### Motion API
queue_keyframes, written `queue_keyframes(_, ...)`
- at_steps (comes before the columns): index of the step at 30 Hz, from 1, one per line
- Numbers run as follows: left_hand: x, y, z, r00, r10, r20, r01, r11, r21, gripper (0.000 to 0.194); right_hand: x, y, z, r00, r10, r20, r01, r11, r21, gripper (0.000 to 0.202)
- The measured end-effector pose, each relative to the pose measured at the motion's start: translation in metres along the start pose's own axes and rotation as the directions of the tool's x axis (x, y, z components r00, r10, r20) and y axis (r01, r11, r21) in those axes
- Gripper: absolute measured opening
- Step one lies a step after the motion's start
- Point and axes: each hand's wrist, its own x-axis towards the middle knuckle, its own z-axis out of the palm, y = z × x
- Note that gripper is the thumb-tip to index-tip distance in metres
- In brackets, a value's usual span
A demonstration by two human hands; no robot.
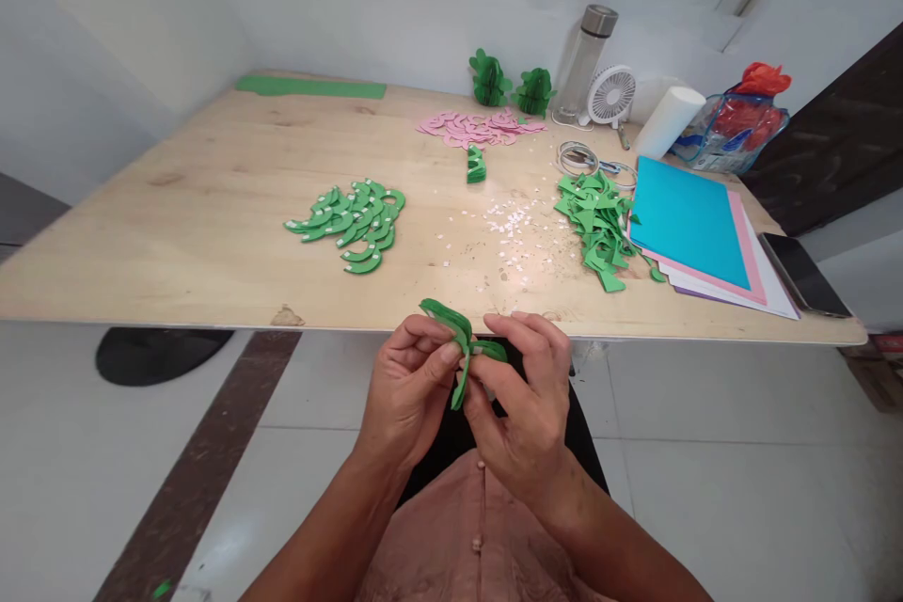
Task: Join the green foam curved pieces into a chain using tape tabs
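Observation:
Just off the table's front edge, my left hand (413, 386) pinches a folded green paper piece (458, 334) made of several stacked curved layers. My right hand (526, 390) grips the right-hand flap of that same piece between thumb and fingers. A small white patch shows on the flap. On the table ahead and to the left lies a pile of green curved paper cutouts (359, 216), many with white squares on their ends. Beyond my hands sits a small folded green paper piece (476, 165). Small white paper bits (512, 218) are scattered over the wood.
Green paper scraps (599, 226) lie beside blue, pink and white sheets (695, 221) and a phone (804, 273). Behind are pink cutouts (480, 127), two green paper shapes (489, 80), tape rolls (577, 157), a bottle (582, 66), a fan (611, 95) and a white roll (669, 122).

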Motion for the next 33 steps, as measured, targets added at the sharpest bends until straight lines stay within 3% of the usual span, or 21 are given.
queue_keyframes(7,-0.0026,-0.0004,0.0007,0.997,0.061,-0.036,-0.06,0.998,0.034,0.019,-0.0002,-0.001,-0.0006,0.997,0.042,-0.067,-0.039,0.998,0.042,0.016)
queue_keyframes(18,-0.0025,-0.0025,-0.0005,0.989,0.112,-0.093,-0.108,0.993,0.044,0.018,-0.002,-0.0027,0.0029,0.999,-0.001,-0.048,0.003,0.999,0.033,0.021)
queue_keyframes(27,-0.0064,-0.0035,-0.0007,0.958,0.253,-0.135,-0.232,0.961,0.15,0.014,0.0023,-0.0029,0.0032,0.992,0.063,-0.111,-0.06,0.998,0.035,0.017)
queue_keyframes(33,-0.0073,-0.0026,-0.0003,0.956,0.254,-0.149,-0.23,0.96,0.163,0.013,0.0032,-0.0029,0.0065,0.986,0.087,-0.139,-0.083,0.996,0.031,0.015)
